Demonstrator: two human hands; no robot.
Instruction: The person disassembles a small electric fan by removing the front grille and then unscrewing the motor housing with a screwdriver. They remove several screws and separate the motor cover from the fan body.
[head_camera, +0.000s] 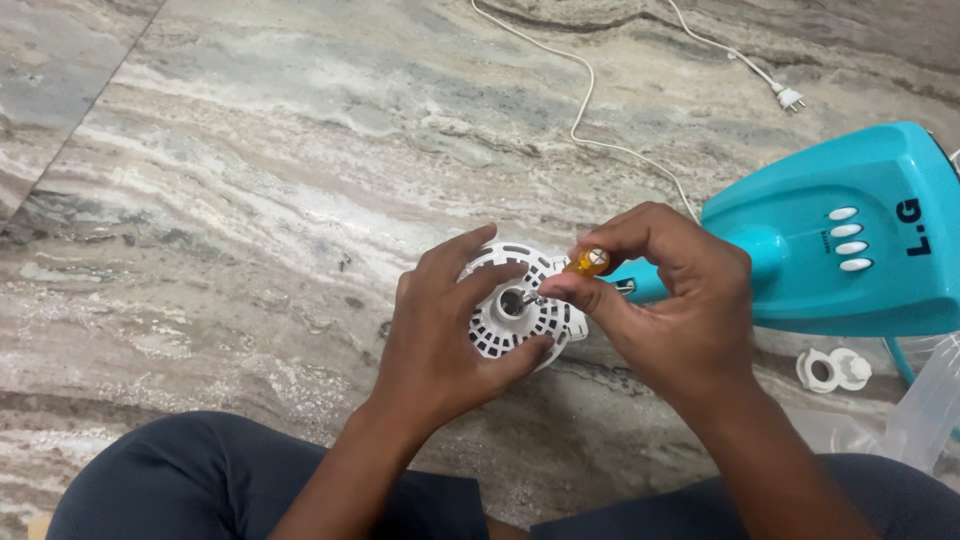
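Note:
My left hand (440, 330) wraps around a white round slotted motor housing (500, 325) of a table fan lying on the marble floor. My right hand (670, 300) pinches a small screwdriver with an amber handle (588, 262), its tip pointing down into the housing's centre hole. The fan's turquoise base (850, 240), with white push buttons, lies to the right, joined to the housing by a turquoise neck mostly hidden behind my right hand.
A white power cord (585, 110) snakes across the floor to a plug (790, 98) at the upper right. A small white plastic nut-like part (832, 370) lies beside the base, next to clear plastic (925, 410). My dark-trousered knees (200, 480) fill the bottom edge.

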